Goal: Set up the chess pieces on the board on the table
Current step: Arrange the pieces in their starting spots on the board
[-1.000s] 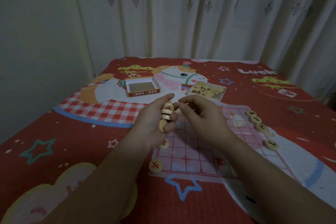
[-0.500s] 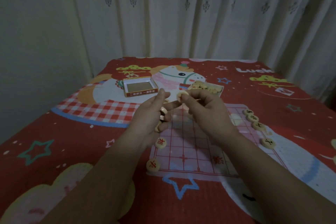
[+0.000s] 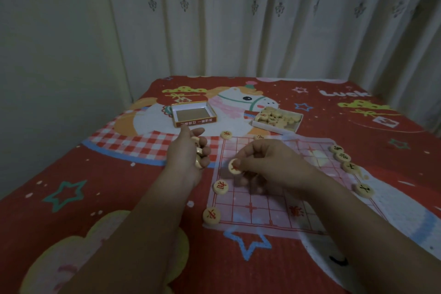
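My right hand (image 3: 269,164) pinches a red-marked piece (image 3: 234,166) in a narrow grip above the board (image 3: 269,207); my left hand (image 3: 188,153) grips several stacked pieces (image 3: 197,150).

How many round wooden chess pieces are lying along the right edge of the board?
4, lined up far to near, and, after a gap. None looks hidden.

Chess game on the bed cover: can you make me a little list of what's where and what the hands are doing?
Board: thin pink grid sheet on the red cover
Left hand: holds a stack of pieces
Right hand: pinches one red-marked piece over the board's left side
Left edge: three pieces placed, red marks
Right edge: four pieces, black marks
White box: more pieces inside
Orange lid: empty
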Motion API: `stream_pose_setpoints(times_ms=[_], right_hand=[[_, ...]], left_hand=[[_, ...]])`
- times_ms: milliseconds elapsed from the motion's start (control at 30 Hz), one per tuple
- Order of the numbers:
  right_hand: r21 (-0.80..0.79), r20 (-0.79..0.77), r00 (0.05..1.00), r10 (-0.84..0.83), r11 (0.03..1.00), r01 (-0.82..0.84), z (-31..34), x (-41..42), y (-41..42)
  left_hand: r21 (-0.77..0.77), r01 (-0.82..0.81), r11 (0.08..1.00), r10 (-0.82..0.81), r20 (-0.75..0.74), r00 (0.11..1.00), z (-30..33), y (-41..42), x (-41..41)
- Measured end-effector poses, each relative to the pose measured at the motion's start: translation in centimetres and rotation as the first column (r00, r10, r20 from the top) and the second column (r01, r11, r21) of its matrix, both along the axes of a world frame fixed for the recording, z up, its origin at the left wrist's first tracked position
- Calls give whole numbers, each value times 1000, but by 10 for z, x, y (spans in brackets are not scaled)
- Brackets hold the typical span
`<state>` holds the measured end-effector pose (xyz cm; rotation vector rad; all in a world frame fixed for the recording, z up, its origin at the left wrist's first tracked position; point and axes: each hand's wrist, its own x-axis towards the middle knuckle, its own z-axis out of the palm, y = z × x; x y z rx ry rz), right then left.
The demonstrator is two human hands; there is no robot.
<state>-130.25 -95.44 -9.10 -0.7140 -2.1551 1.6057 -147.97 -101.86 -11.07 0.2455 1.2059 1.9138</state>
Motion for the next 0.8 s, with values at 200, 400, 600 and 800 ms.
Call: stream_pose_setpoints(times_ms=[200, 400, 600, 800], right_hand=[[117, 39, 999, 7, 993, -12, -9, -13, -11], [152, 40, 999, -18, 988, 12, -17, -21, -15], [157, 43, 998, -53, 987, 46, -12, -19, -11], [155, -8, 954, -298, 943, 296, -4, -10, 13]], left_hand=[[-2, -1, 1000, 1, -6, 1000, -2, 2, -1], [-5, -6, 1000, 6, -1, 1000, -4, 3, -3], [1, -9, 1000, 9, 23, 1000, -2, 5, -4], [39, -31, 999, 26, 132, 991, -1, 4, -6]])
